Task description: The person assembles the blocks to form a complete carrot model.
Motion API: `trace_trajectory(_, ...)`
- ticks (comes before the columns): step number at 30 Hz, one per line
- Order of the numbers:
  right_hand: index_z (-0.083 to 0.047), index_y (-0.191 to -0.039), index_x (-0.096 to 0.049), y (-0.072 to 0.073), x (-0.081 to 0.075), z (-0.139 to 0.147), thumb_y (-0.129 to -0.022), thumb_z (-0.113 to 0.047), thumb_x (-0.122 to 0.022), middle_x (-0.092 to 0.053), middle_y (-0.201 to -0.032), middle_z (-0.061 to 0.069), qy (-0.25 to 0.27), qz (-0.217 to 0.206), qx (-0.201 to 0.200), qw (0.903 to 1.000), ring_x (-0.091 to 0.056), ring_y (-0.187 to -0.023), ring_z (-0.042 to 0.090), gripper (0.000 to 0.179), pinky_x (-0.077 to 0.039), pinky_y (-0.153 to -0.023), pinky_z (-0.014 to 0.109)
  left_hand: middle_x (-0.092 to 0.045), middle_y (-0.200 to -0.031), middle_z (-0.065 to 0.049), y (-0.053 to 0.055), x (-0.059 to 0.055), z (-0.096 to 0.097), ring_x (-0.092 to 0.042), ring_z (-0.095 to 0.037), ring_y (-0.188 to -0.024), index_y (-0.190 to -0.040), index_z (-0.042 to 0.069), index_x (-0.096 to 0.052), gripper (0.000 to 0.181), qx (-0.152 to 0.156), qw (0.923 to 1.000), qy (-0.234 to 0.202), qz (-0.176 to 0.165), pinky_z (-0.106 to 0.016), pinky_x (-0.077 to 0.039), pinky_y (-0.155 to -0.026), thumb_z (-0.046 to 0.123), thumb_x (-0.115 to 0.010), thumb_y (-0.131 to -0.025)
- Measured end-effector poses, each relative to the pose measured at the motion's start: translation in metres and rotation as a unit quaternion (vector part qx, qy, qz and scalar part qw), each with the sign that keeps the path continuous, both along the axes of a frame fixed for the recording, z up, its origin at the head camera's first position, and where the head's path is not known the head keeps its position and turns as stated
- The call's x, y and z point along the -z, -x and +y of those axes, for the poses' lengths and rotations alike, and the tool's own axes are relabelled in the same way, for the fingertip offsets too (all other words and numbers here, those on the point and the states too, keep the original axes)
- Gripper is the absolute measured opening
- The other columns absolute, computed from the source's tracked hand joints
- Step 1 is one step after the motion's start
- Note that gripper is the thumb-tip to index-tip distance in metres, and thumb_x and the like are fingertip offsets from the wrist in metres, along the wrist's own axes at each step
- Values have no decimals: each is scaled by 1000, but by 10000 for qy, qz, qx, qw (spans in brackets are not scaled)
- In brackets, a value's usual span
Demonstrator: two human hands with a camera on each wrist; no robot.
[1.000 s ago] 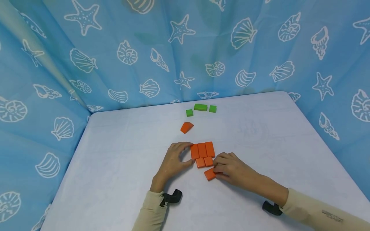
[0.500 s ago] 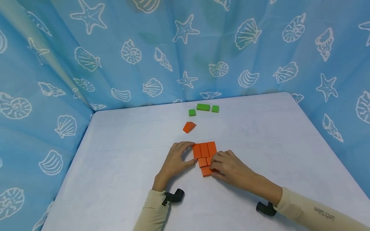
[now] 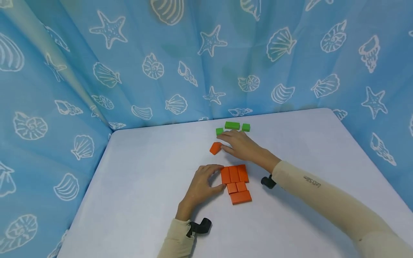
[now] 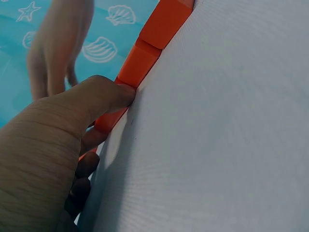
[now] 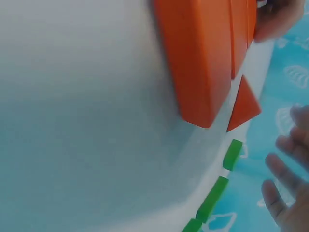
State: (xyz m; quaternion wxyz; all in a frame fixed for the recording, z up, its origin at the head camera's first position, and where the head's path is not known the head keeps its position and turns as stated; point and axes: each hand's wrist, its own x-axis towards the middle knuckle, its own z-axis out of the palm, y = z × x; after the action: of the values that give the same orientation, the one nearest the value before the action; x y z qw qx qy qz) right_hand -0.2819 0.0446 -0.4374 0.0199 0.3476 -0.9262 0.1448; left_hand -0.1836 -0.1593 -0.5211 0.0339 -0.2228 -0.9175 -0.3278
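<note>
Flat orange blocks lie together on the table: three long blocks [image 3: 234, 174] in a row, two small blocks [image 3: 236, 187] below, and one long block [image 3: 241, 197] crosswise at the bottom. My left hand [image 3: 200, 188] has its curved thumb and forefinger at the ends of the leftmost orange block [image 3: 225, 175]. The left wrist view shows that thumb [image 4: 113, 94] against the orange side. My right hand [image 3: 240, 144] hovers past the group, fingers apart, thumb tip beside a loose orange triangular block [image 3: 215, 148]. In the right wrist view its fingers [image 5: 285, 173] are spread, holding nothing.
Behind the right hand lie a long green block [image 3: 232, 125] and two small ones, a left green block [image 3: 219, 131] and a right green block [image 3: 246, 127]. A white cloth covers the table [image 3: 145, 161]. A blue shell-print curtain [image 3: 193, 53] hangs along the back and sides.
The right hand has set the last long block crosswise below the small ones, let go and moved away to the triangular block. The left hand stays at the group's left side.
</note>
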Motion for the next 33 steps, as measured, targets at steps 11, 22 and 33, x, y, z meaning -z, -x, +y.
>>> trace_trajectory(11,-12,-127,-68,25,12,-8,-97,-20,-67,-65,-126,5,-314,-144,-238,9991,-56,-120,27,31,-41,-100,47,-58,-138,3,-2,-2,6,-48,-19,-122,-138,21,-59,57,23,9999,-34,141,-42,-39,-107,38,-75,-86)
trace_trajectory(22,-13,-132,-65,22,23,-9,-96,-19,-69,-62,-121,4,-209,-378,-576,9974,-55,-116,25,37,-42,-95,43,-56,-140,5,-3,1,3,-47,-18,-123,-139,22,-58,58,-5,10000,19,-68,-40,-38,-108,38,-76,-86)
trace_trajectory(33,-13,-109,-63,14,23,5,-92,-16,-73,-62,-110,-1,103,-71,-1022,9947,-58,-96,18,19,-47,-95,38,-57,-139,3,-2,-3,0,-48,-20,-123,-138,21,-58,58,-39,9999,69,71,-42,-38,-108,37,-76,-86)
